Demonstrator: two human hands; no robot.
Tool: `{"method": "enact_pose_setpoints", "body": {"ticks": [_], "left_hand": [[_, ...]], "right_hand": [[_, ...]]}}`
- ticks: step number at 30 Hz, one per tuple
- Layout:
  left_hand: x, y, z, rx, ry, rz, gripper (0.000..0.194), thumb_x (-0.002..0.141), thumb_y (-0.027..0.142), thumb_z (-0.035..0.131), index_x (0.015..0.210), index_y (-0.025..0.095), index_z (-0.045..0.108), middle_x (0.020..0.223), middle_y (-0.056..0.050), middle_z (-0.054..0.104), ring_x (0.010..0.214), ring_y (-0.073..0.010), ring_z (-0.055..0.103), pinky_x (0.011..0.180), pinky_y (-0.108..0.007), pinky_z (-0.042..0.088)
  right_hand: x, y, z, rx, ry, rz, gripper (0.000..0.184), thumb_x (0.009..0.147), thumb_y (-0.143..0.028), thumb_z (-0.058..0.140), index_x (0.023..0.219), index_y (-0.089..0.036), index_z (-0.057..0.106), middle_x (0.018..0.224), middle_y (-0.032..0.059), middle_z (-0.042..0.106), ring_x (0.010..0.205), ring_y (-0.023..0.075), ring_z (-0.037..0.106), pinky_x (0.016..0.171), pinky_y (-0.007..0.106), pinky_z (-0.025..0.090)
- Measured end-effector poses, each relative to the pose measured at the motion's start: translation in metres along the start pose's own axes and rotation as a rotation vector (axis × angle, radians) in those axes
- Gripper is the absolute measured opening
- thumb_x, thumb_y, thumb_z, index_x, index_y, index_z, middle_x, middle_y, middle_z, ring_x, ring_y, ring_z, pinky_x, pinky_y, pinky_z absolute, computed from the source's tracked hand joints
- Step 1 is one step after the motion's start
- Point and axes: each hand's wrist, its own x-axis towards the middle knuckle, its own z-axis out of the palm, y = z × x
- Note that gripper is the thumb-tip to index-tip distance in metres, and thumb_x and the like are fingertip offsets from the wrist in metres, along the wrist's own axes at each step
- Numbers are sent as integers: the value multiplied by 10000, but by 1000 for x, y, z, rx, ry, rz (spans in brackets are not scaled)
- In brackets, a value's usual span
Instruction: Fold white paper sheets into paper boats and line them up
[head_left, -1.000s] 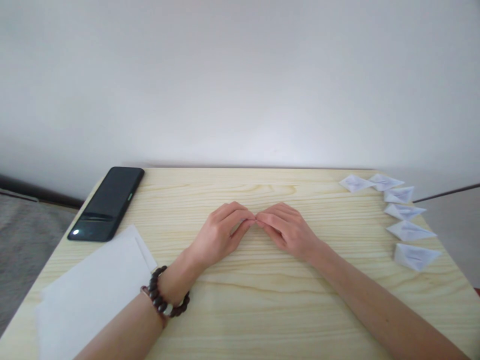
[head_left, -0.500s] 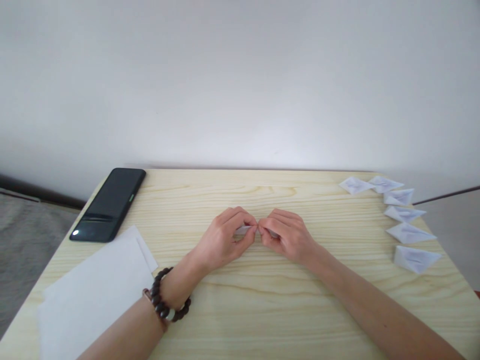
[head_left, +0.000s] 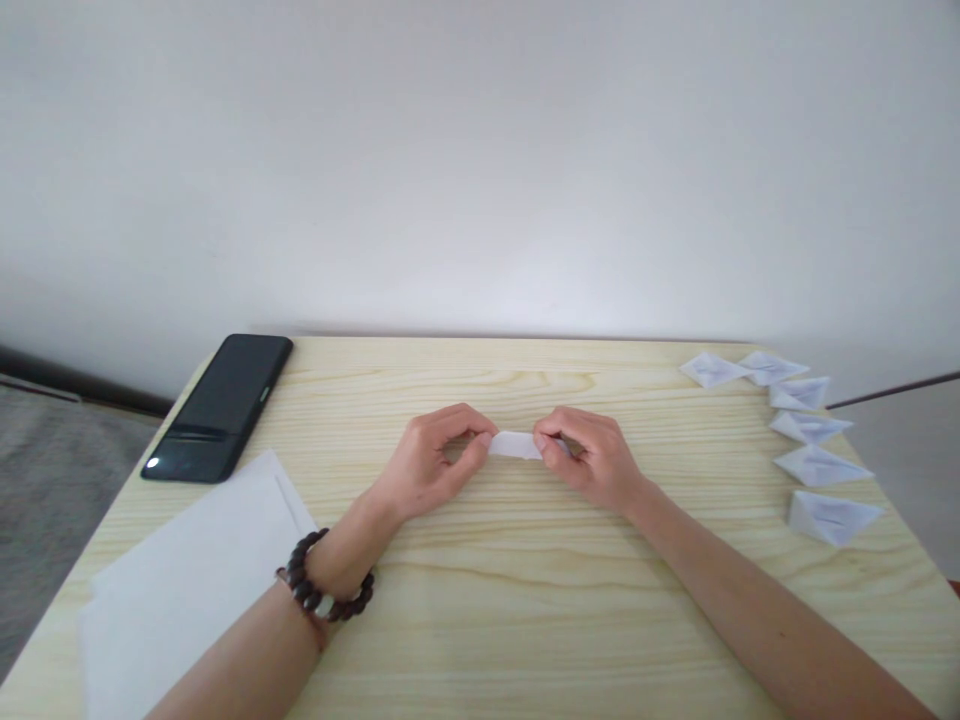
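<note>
Now that the hands have drawn a little apart, a white paper (head_left: 514,445) shows between them, where half a second ago their fingertips met and hid most of it. That seems to mean the piece is being regripped or worked along its length, with the handling unfinished. It lies across the middle of the tabletop (head_left: 480,620), narrow and apparently folded, its long side running from 9 to 3 o'clock. Whether it touches the wood or sits just above it, I cannot tell.

At its 9 o'clock end, the left hand (head_left: 427,465) pinches the tip between thumb and forefinger, those fingers closed on the paper while the palm stays arched and hollow. At 3 o'clock, the right hand (head_left: 604,465) has its fingers closed on the other end in a similar pinch, and a bit of white shows within its curl.

Farther out from the paper, six folded shapes (head_left: 823,465) form a curved row from between 2 and 3 o'clock to just past 3, pointed and loosely spaced, the two farthest nearly meeting. Flat sheets (head_left: 195,590) overlap at 8 o'clock, partly under the left forearm, whose wrist wears a beaded bracelet (head_left: 304,590). The dark phone (head_left: 217,410) lies toward 9 o'clock, just beyond the sheets.
</note>
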Motion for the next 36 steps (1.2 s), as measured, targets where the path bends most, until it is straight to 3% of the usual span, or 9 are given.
{"method": "enact_pose_setpoints", "body": {"ticks": [4,8,13,18,21,23,26,29,36], "left_hand": [[0,1,4,21,-50,-19,196,877,277,536,884,157,691,796,-37,710,705,-132,623,634,-211,457],[0,2,7,-79,-69,-156,283,905,321,501,775,154,690,691,-23,698,612,-120,594,549,-196,426],[1,5,8,-97,-9,-236,325,899,345,501,687,149,650,535,25,576,468,-77,433,460,-186,337],[2,3,8,-114,-59,-275,303,907,353,473,800,141,663,455,65,461,418,-65,370,413,-176,285],[2,1,8,-119,-59,-285,298,908,350,469,839,141,671,443,72,451,392,-58,356,395,-169,277],[3,1,9,-125,-5,-309,297,906,364,473,866,148,673,425,79,443,367,-57,360,380,-167,277],[3,2,11,-151,78,-388,311,901,401,471,871,157,662,395,90,441,320,-59,365,345,-165,268],[3,2,11,-105,120,-445,338,878,445,495,767,160,639,363,86,463,288,-63,379,329,-165,275],[2,0,8,72,101,-304,522,889,450,467,456,160,508,311,42,460,295,-54,402,370,-161,313]], "right_hand": [[0,0,2,32,-53,8,156,887,-233,496,761,-192,577,606,-32,548,515,79,446,521,203,348],[0,0,0,100,-106,128,237,899,-311,516,704,-186,562,545,-53,471,462,67,374,460,199,287],[4,0,-3,161,-159,202,379,926,-353,468,587,-183,467,501,-63,349,446,64,311,452,208,251],[5,1,-4,191,-193,256,413,931,-384,464,577,-172,460,506,-60,333,457,58,305,454,205,238],[5,4,-7,298,-273,331,382,932,-422,463,682,-160,583,484,-60,411,433,58,339,436,195,254],[4,5,-9,375,-295,371,325,938,-418,459,903,-162,657,526,-45,529,448,67,405,442,186,295],[4,9,-10,431,-266,395,344,950,-376,453,1195,-187,601,684,-4,671,530,85,506,504,185,390],[3,12,-9,470,-226,401,365,949,-347,461,1264,-196,566,774,18,716,606,97,587,602,206,480],[2,11,0,605,1,531,267,864,-404,595,923,-158,681,661,26,710,549,126,662,460,197,498]]}}
